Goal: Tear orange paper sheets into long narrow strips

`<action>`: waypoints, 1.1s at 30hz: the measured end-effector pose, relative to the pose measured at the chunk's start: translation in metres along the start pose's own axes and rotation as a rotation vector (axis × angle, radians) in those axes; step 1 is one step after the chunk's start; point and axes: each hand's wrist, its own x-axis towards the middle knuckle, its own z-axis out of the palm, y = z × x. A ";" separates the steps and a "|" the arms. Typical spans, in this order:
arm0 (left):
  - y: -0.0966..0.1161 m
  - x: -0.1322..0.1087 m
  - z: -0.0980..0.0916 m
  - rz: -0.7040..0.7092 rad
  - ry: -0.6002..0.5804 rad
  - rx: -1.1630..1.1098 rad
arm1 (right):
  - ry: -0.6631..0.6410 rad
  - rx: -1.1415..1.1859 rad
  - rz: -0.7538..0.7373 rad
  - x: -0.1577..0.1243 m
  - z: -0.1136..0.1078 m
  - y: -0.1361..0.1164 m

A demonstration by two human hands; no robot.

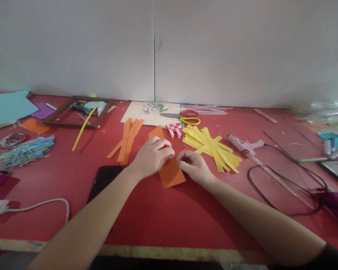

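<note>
An orange sheet of paper, longer than it is wide, lies in front of me on the red table. My left hand rests across its middle, fingers bent and closed on it. At the sheet's right edge, my right hand has thumb and forefinger pinched together; the fingertips are small and slightly blurred. Just beyond the hands sits a small pink-and-white woven paper piece. Orange paper strips lie to the left of my left hand. A pile of yellow paper strips is to the right of the sheet.
Scissors rest by a cream board at the back. On the right are a pink glue gun and its looping black cord. A dark phone lies beneath my left forearm. A wooden frame holds pens.
</note>
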 end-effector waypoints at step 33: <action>0.009 -0.002 -0.010 0.023 0.185 0.108 | 0.211 -0.249 -0.397 -0.014 0.002 0.001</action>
